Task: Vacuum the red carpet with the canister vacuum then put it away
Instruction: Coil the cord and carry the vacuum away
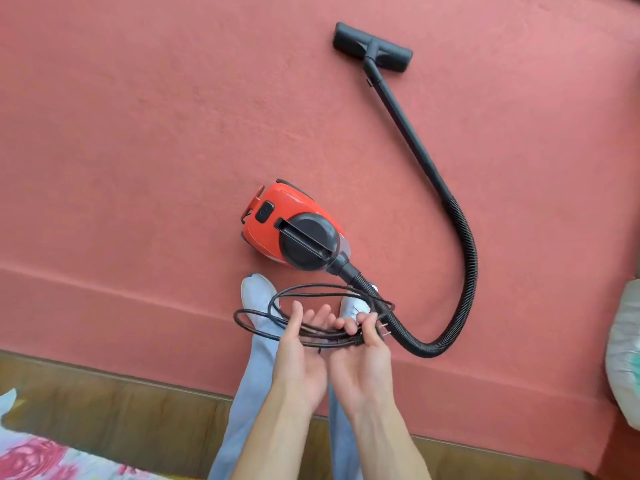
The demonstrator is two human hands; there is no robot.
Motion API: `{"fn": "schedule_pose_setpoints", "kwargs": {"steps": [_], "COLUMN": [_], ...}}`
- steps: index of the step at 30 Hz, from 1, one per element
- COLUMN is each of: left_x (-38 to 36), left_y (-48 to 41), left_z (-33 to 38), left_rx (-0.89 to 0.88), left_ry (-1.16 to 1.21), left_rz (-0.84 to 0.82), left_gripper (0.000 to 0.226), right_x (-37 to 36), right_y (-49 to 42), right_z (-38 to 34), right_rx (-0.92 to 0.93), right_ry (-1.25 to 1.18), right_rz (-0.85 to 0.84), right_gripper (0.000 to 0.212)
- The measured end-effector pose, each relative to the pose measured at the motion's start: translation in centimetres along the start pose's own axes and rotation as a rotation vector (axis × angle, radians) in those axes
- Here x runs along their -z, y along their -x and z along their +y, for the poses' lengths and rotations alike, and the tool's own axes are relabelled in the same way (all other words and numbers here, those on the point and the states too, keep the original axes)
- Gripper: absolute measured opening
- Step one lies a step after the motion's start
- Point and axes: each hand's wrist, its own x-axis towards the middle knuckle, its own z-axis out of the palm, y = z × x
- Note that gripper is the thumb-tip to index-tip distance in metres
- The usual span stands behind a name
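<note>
Curling round the coiled power cord near its plug, the right hand grasps it; the left hand lies released, palm up, under the loops, near the canister vacuum.

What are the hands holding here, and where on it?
The coiled power cord: the right hand grips it just behind the plug, while the loops lie across the open left hand.

Glossy plastic vac, matt carpet

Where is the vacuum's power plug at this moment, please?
In the head view, the plug sits bottom centre, gripped by the right hand, beside the black hose.
</note>
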Motion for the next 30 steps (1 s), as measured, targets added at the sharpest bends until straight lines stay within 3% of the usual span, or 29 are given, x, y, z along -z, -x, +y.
{"fn": "schedule_pose_setpoints", "kwargs": {"steps": [2,7,11,14,16,21,30], "left_x": [-0.6,0.4,1.7,2.1,2.0,1.2,1.2], "left_y": [-1.5,-3.8,-6.5,-9.0,-10.7,-15.8,-22.8], "left_z": [0.0,-0.1,1.7,2.3,1.9,-1.1,-5.2], "left_rx": [-0.066,-0.122,-0.232,-0.235,-0.211,-0.052,-0.076], "left_ry": [0.011,0.040,-0.066,-0.191,-0.326,-0.535,-0.525], "left_rz": [0.111,0.221,0.358,0.458,0.502,0.432,0.368], "left_gripper": [0.027,0.039,0.045,0.054,0.059,0.060,0.046], "right_x": [1.6,4.9,5.3,5.1,4.8,3.8,5.1], "right_y": [0.2,-1.1,-2.8,-6.0,-8.7,-14.6,-24.0], "right_z": [-0.1,-1.6,-5.2,-9.1,-11.5,-14.1,-12.7], "right_rx": [-0.014,-0.171,-0.286,-0.190,-0.082,0.061,0.190], "right_ry": [0.101,0.544,1.360,1.822,1.854,1.598,1.566], "right_rz": [-0.006,0.062,0.072,0.125,0.202,0.228,0.281], "right_gripper": [0.026,0.027,0.036,0.041,0.034,0.019,0.023]}}
